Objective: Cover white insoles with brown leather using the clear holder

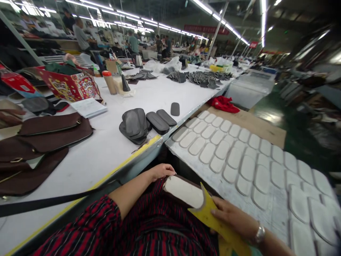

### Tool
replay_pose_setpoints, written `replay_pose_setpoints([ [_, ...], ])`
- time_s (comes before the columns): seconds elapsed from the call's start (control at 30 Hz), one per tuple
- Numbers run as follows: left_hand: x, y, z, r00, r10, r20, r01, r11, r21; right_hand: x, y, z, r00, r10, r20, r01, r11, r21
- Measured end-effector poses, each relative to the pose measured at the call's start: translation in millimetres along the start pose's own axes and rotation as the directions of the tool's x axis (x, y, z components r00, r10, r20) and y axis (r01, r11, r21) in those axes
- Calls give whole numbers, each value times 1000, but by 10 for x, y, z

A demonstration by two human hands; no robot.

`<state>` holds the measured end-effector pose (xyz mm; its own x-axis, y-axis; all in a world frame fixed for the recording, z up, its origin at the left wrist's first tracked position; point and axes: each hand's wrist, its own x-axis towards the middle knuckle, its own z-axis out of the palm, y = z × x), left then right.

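Note:
My left hand [160, 171] is closed, its fingertips pinching the far left end of a long white pad [183, 191] with a dark brown border. The pad lies across my lap, against the red and black striped clothing [144, 220]. In my right hand [234, 215] is a stiff yellow piece [210, 215] with a curved, pointed edge; the thumb lies over it. This curved edge covers the pad's right end, and I cannot tell whether the right fingers also touch the pad. Some right fingers are hidden beneath the yellow piece.
Rows of white oval pads [223, 147] cover the board on my right. Dark oval pieces [134, 122] are stacked on the white table [106, 149]. A brown bag [53, 128] lies at left, near a red box [69, 83]. A red cloth [224, 104] sits beyond the board.

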<state>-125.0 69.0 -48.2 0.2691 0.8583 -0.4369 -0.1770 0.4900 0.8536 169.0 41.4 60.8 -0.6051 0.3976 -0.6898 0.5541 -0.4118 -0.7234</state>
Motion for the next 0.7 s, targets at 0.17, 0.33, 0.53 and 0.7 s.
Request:
replay_pose_setpoints([
  [0.17,-181,-126,-12,995,94,34,-93,995,-38,400,162,773,968,59,-244,-16,985,173],
  [0.33,-490,-681,113,945,308,-113,-328,883,-335,806,92,1220,889,63,-454,75,957,281],
  [0.53,-416,-810,203,881,430,-195,-471,771,-428,1104,-22,1561,875,155,-459,131,837,532],
  [0.7,-251,-459,124,929,369,-21,-331,807,-489,1289,-21,1677,930,119,-348,206,614,762],
])
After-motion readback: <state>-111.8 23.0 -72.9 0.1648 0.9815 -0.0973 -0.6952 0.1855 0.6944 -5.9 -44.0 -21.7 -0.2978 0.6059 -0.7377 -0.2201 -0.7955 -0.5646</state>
